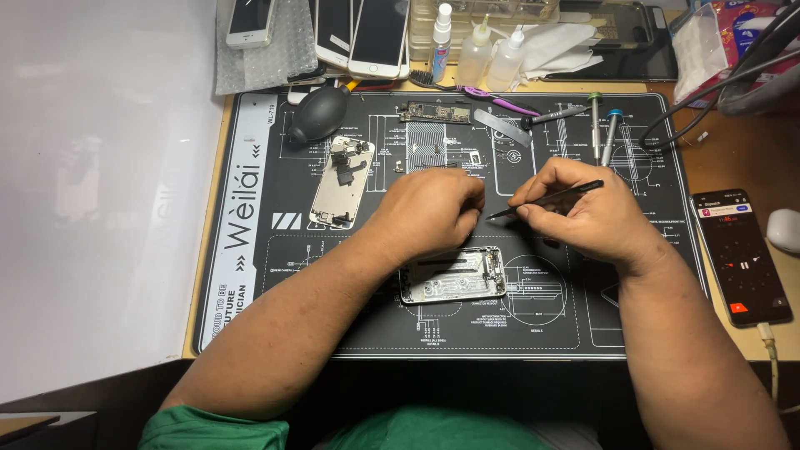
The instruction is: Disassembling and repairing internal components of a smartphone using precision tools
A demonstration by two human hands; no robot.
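Observation:
My left hand [429,212] is curled into a loose fist above an opened silver phone housing [452,275] that lies on the black repair mat [250,275]. Whether its fingertips pinch a small part is hidden. My right hand [583,208] grips black tweezers [546,200], whose tip points left toward my left fingers. A detached phone screen assembly [342,182] lies face down to the left. A circuit board [433,112] rests at the mat's far side.
A black air blower [318,112], purple brush [492,98], two screwdrivers [602,129], squeeze bottles [479,54] and several phones [358,33] sit at the back. A lit phone [740,257] on a cable lies right, next to a white object [785,229]. Black cables [717,83] run at right.

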